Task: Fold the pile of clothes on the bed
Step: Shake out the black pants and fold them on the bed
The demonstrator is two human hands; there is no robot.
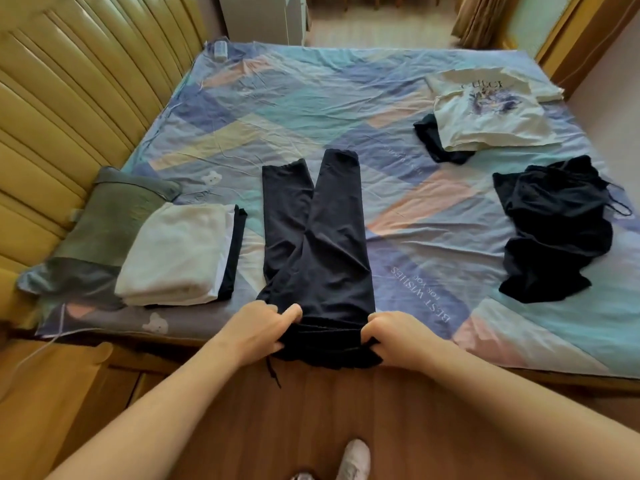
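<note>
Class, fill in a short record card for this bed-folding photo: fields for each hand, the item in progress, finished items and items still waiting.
left hand: grips the waistband of the black trousers
right hand: grips the same waistband
item in progress: black trousers, flat on the bed, legs pointing away
finished: folded stack, white on top, at left
waiting: black garment crumpled at right; printed white T-shirt over a dark piece

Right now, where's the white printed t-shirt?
Head view, far right of the bed: the white t-shirt lies partly over a black garment, beyond the crumpled black top.
</note>
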